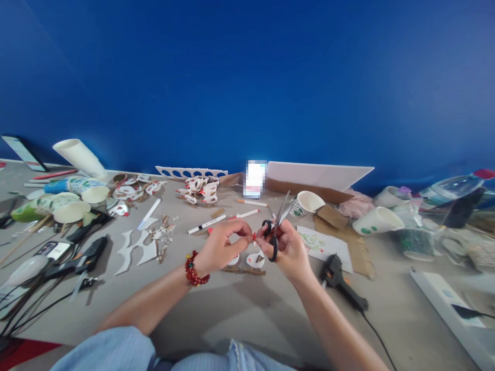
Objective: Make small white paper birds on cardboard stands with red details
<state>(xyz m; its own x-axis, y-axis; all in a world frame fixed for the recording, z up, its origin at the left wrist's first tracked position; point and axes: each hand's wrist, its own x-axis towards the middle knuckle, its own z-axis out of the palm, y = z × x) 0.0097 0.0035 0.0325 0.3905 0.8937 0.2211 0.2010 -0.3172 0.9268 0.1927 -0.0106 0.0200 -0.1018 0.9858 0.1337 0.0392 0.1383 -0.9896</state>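
Observation:
Between the fingertips of both hands is a small red piece [254,237], too small to name. My left hand [228,242], with a red bead bracelet [193,270] at the wrist, pinches it from the left. My right hand [288,250] touches its other side and also holds black-handled scissors [275,239], blades pointing up and away. Below the fingers lie small white cut-out pieces [255,260] with brown twigs [247,271] along their lower edge. Beyond my left hand are a white marker [207,224] and a red-and-white marker [245,213].
A black glue gun [342,283] lies right of my right arm, its cord trailing forward. A patterned paper cup [307,202] and a drawing sheet [328,247] are beyond. White paper scraps [135,250], assembled white cut-outs [199,188] and more glue guns [81,263] lie left.

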